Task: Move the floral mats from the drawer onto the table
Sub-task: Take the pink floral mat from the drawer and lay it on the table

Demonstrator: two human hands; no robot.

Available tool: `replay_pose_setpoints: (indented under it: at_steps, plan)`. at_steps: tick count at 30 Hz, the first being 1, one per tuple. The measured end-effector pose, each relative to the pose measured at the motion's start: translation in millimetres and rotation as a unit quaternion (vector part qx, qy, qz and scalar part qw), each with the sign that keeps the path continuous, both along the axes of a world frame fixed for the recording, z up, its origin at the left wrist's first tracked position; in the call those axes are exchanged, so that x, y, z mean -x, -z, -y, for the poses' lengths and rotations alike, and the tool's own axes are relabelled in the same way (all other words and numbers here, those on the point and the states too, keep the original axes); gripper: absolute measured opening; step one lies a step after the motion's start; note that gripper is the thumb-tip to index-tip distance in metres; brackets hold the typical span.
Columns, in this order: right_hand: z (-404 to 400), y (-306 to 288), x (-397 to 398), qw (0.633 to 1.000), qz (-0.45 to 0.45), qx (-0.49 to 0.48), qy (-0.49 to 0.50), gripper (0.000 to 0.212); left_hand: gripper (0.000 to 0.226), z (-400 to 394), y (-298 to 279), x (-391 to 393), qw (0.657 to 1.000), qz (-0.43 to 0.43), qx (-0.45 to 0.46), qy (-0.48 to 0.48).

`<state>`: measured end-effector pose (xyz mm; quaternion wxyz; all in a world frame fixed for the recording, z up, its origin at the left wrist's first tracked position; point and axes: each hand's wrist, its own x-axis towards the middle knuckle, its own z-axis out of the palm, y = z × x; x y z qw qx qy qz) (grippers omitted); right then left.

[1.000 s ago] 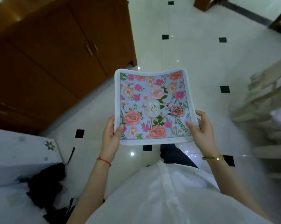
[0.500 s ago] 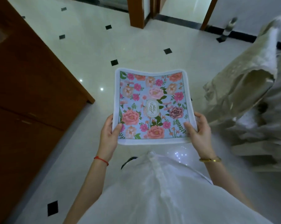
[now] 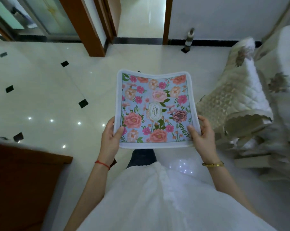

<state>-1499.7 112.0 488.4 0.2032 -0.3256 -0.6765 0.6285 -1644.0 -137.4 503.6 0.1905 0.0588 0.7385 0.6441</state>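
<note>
A floral mat point(image 3: 155, 109), light blue with pink and peach flowers, a white border and a small label in its middle, is held flat in front of me above the floor. My left hand point(image 3: 110, 139) grips its lower left corner, thumb on top. My right hand point(image 3: 202, 135) grips its lower right corner the same way. Whether more mats lie under the top one cannot be told. No drawer or table shows in the head view.
A brown wooden cabinet point(image 3: 21, 180) fills the lower left. A sofa with cream quilted covers point(image 3: 237, 100) stands at the right. Glossy white tiles with black diamonds point(image 3: 41, 100) spread ahead; wooden door frames point(image 3: 89, 30) and a doorway are at the back.
My view has swung right: the cabinet slid to the lower left, and the doorway and sofa came into view. Both hands keep the same hold on the mat.
</note>
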Motion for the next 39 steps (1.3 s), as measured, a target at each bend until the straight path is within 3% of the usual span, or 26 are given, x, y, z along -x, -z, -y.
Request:
replay_pose_setpoints:
  at_steps: [7, 14, 29, 39]
  plan:
    - [-69, -19, 123, 0.993, -0.024, -0.002, 0.118, 0.035, 0.038, -107, -28, 176, 0.992, -0.040, -0.007, 0.121]
    - [-130, -24, 187, 0.978, -0.017, 0.008, 0.206, 0.039, 0.036, -212, -29, 286, 0.972, -0.035, -0.004, 0.233]
    - [-377, -40, 317, 0.949, -0.046, -0.021, 0.310, 0.038, 0.036, -518, -42, 440, 0.943, -0.036, -0.039, 0.330]
    - [-502, -27, 326, 0.892, -0.013, -0.017, 0.452, 0.036, 0.033, -718, -36, 468, 0.889, -0.011, -0.033, 0.457]
